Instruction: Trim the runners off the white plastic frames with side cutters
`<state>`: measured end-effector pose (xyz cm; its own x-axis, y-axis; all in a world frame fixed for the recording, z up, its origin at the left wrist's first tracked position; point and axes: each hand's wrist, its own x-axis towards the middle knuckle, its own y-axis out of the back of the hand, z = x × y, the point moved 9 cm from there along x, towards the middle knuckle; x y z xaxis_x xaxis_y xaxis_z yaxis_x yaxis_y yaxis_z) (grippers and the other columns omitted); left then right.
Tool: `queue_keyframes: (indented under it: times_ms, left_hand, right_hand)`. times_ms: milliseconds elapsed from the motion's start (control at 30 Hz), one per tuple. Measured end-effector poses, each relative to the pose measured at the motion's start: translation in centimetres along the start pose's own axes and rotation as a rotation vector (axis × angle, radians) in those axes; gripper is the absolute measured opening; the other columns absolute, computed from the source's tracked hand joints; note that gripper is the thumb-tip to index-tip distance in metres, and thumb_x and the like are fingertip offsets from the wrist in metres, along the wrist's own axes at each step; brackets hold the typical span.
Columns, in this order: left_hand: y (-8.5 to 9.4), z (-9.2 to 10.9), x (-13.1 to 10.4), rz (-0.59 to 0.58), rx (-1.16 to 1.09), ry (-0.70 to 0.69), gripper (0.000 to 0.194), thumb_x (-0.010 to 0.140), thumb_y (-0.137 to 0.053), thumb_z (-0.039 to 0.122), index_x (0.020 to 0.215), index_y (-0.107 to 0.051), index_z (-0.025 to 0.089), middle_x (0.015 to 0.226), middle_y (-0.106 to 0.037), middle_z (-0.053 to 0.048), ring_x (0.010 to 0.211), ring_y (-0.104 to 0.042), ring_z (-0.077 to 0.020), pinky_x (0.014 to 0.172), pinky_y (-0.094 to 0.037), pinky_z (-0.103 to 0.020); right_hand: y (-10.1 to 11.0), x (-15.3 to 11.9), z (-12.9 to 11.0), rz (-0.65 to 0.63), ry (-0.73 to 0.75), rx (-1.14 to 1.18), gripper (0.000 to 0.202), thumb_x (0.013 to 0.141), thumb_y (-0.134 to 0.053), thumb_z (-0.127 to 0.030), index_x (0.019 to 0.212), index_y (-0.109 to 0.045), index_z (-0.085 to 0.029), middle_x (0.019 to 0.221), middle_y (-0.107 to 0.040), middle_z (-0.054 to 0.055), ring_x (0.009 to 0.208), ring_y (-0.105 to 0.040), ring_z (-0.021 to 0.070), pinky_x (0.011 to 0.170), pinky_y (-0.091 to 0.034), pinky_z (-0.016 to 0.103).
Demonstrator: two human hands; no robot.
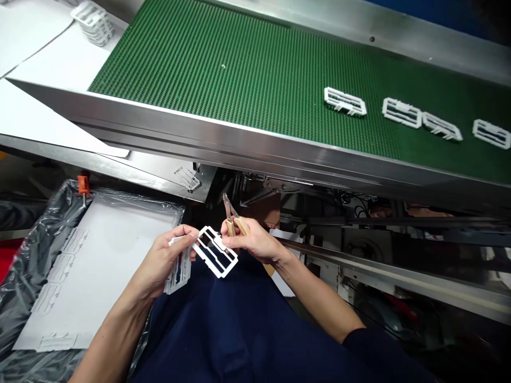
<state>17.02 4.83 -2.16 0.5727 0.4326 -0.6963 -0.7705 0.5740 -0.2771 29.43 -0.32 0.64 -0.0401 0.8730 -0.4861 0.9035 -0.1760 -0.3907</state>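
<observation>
My left hand [172, 254] is closed around a small stack of white plastic frames [178, 274]. Its thumb and fingertips also touch the corner of a single white plastic frame [215, 252], which is tilted in front of my body. In my right hand [255, 240] is a pair of nippers [230, 213] with yellowish handles, jaws pointing up and away from me. The right thumb rests at the upper edge of the single frame. The nippers' handles are spread apart, and the jaw tips are too small to judge.
A green conveyor belt [223, 69] with a metal side rail [223, 130] runs across ahead, carrying several white frames [345, 101] at right. A stack of frames [93, 22] stands far left. Below left, a plastic-lined bin [159, 198] holds a white sheet [99, 255] and more frames [59, 267].
</observation>
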Motion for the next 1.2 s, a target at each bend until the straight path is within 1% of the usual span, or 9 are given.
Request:
queue_keyframes:
  times_ms: [167, 333, 533, 700, 900, 1067, 1200]
  left_hand:
    - [0.4, 1.3, -0.8, 0.081, 0.089, -0.046, 0.028, 0.076, -0.063, 0.044, 0.075, -0.055, 0.017, 0.056, -0.051, 0.003, 0.047, -0.041, -0.0085, 0.042, -0.032, -0.015]
    - [0.4, 2.0, -1.1, 0.121, 0.139, -0.093, 0.025, 0.078, -0.062, 0.041, 0.073, -0.057, 0.017, 0.056, -0.051, 0.002, 0.050, -0.043, -0.0090, 0.043, -0.034, -0.015]
    - [0.6, 2.6, -1.8, 0.171, 0.186, -0.111, 0.021, 0.079, -0.060, 0.037, 0.071, -0.058, 0.017, 0.055, -0.051, 0.002, 0.050, -0.043, -0.0093, 0.042, -0.035, -0.015]
    - [0.5, 2.8, -1.9, 0.169, 0.182, -0.111, 0.021, 0.077, -0.060, 0.036, 0.069, -0.057, 0.017, 0.055, -0.051, 0.002, 0.047, -0.042, -0.0092, 0.040, -0.034, -0.015]
    - [0.5, 2.8, -2.1, 0.149, 0.182, -0.117, 0.023, 0.076, -0.060, 0.038, 0.068, -0.056, 0.017, 0.054, -0.050, 0.002, 0.045, -0.041, -0.0097, 0.038, -0.032, -0.016]
    - [0.5, 2.7, -2.2, 0.147, 0.185, -0.113, 0.023, 0.076, -0.061, 0.038, 0.067, -0.056, 0.017, 0.053, -0.050, 0.002, 0.046, -0.041, -0.0098, 0.039, -0.032, -0.016]
    - [0.6, 2.9, -2.2, 0.148, 0.192, -0.113, 0.022, 0.077, -0.060, 0.036, 0.066, -0.056, 0.017, 0.053, -0.051, 0.002, 0.047, -0.042, -0.0101, 0.041, -0.033, -0.016]
  right_hand:
    - [0.0, -0.1, -0.3, -0.023, 0.018, 0.021, 0.029, 0.067, -0.074, -0.027, 0.083, -0.053, -0.015, 0.065, -0.052, -0.004, 0.056, -0.049, 0.0083, 0.053, -0.037, 0.021]
    - [-0.2, -0.2, -0.3, -0.043, 0.009, 0.059, 0.030, 0.067, -0.074, -0.028, 0.083, -0.053, -0.015, 0.066, -0.053, -0.003, 0.058, -0.051, 0.0095, 0.055, -0.039, 0.023]
    - [-0.6, -0.2, -0.2, -0.071, -0.011, 0.095, 0.032, 0.066, -0.075, -0.029, 0.083, -0.052, -0.015, 0.067, -0.052, -0.003, 0.059, -0.050, 0.0096, 0.056, -0.041, 0.023]
    - [-0.7, -0.2, 0.0, -0.090, -0.021, 0.104, 0.033, 0.065, -0.075, -0.031, 0.083, -0.053, -0.015, 0.068, -0.052, -0.003, 0.060, -0.049, 0.0090, 0.057, -0.042, 0.022]
    - [-1.0, -0.3, 0.3, -0.106, -0.041, 0.166, 0.033, 0.064, -0.077, -0.028, 0.083, -0.052, -0.015, 0.068, -0.052, -0.003, 0.061, -0.052, 0.0093, 0.059, -0.044, 0.022]
    - [-1.2, -0.4, 0.6, -0.116, -0.060, 0.205, 0.034, 0.064, -0.077, -0.027, 0.083, -0.052, -0.015, 0.068, -0.052, -0.003, 0.061, -0.053, 0.0090, 0.059, -0.044, 0.021]
    - [-1.3, -0.5, 0.4, -0.136, -0.030, 0.182, 0.032, 0.067, -0.075, -0.028, 0.084, -0.051, -0.015, 0.069, -0.051, -0.003, 0.061, -0.052, 0.0090, 0.059, -0.043, 0.022]
